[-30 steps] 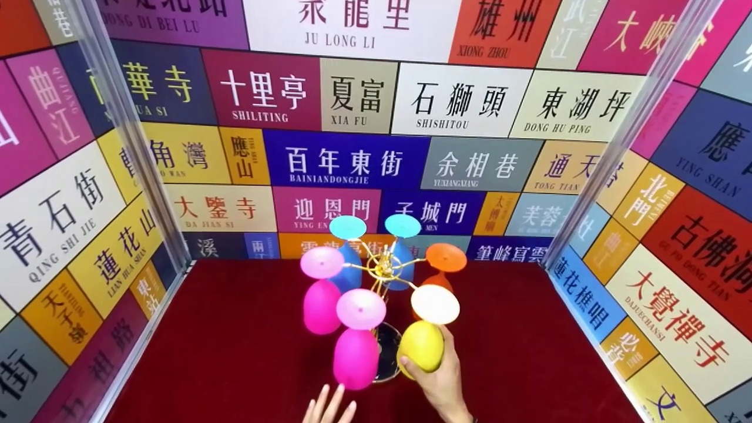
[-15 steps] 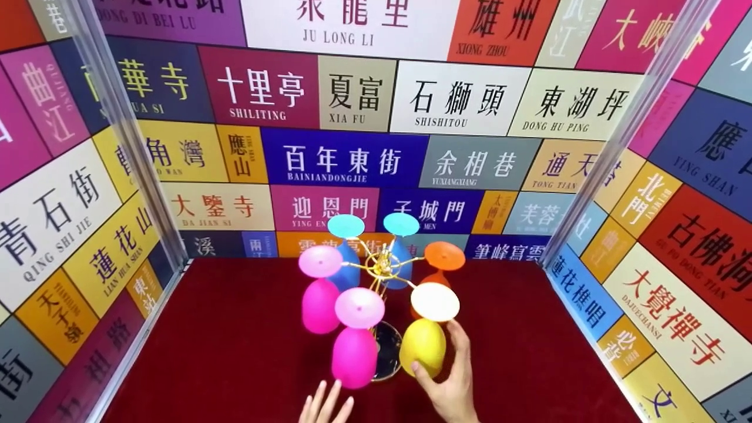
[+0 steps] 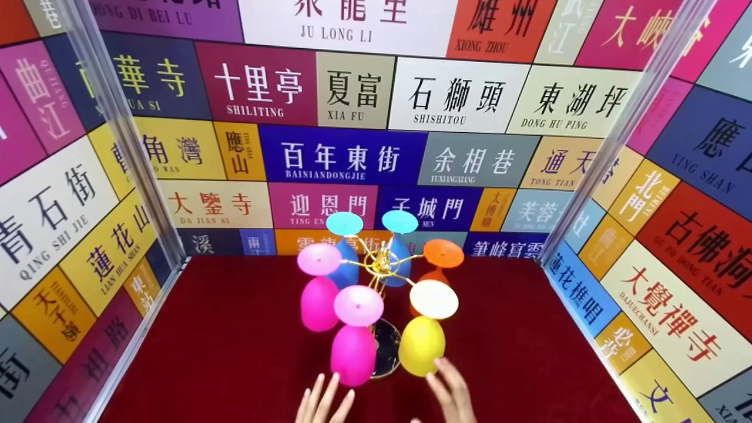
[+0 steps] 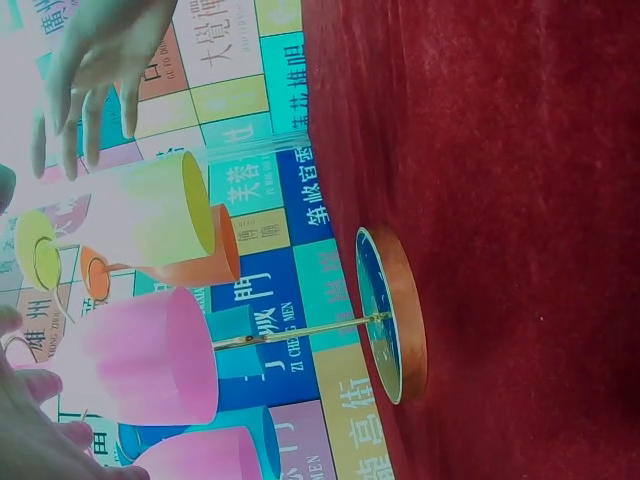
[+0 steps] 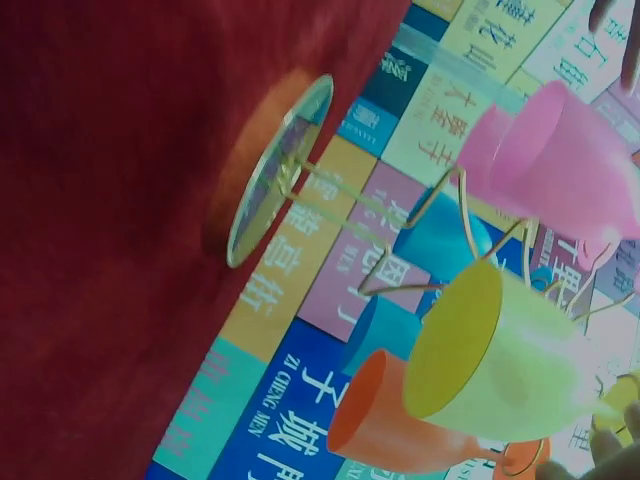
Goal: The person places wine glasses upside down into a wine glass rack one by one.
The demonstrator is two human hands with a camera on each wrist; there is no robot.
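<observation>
A gold wire rack (image 3: 383,267) stands on the red cloth with plastic goblets hanging upside down from its arms. Two are pink (image 3: 352,352), two blue (image 3: 345,267), one orange (image 3: 442,254), one yellow (image 3: 420,345). My right hand (image 3: 445,379) hovers just below the yellow goblet with its fingers spread, holding nothing. My left hand (image 3: 324,392) is low in front of the near pink goblet, fingers straight and apart from it. The left wrist view shows the yellow goblet (image 4: 150,215), the rack's round base (image 4: 392,315) and my right hand (image 4: 95,70) above them. The right wrist view shows the yellow goblet (image 5: 500,350) close up.
Walls covered in coloured place-name panels (image 3: 343,157) close the red table (image 3: 235,341) at the back and on both sides. Clear plastic strips (image 3: 126,135) run down the two back corners. Bare red cloth lies to the left and right of the rack.
My right hand gripped the yellow goblet's bowl a second ago; it has let go and drawn back toward me. The left hand has hardly moved.
</observation>
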